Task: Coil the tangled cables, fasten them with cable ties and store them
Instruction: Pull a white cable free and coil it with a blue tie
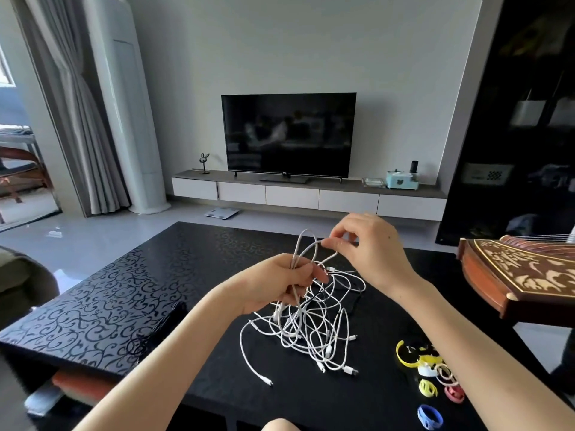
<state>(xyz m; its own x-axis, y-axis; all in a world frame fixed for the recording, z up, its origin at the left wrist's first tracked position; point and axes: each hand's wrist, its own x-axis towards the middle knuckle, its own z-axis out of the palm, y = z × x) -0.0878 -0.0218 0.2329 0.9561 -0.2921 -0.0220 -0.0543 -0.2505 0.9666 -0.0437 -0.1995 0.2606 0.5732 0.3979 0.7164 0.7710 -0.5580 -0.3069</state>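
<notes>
The fingers of the left hand [280,284] curled round several white cables [294,326], a loop rising upright above them. The fingers of the right hand [367,247] pinched its top. The tangle trailed below onto the dark surface [217,247].

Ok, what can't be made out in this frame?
Head view throughout.
Number of cables: strands overlap, and the left hand covers those it grips.
Dark strand under the white ones: lost against the black table.
Dark object at the table's left: blurred.
Wooden instrument: cut off by the right edge.
</notes>
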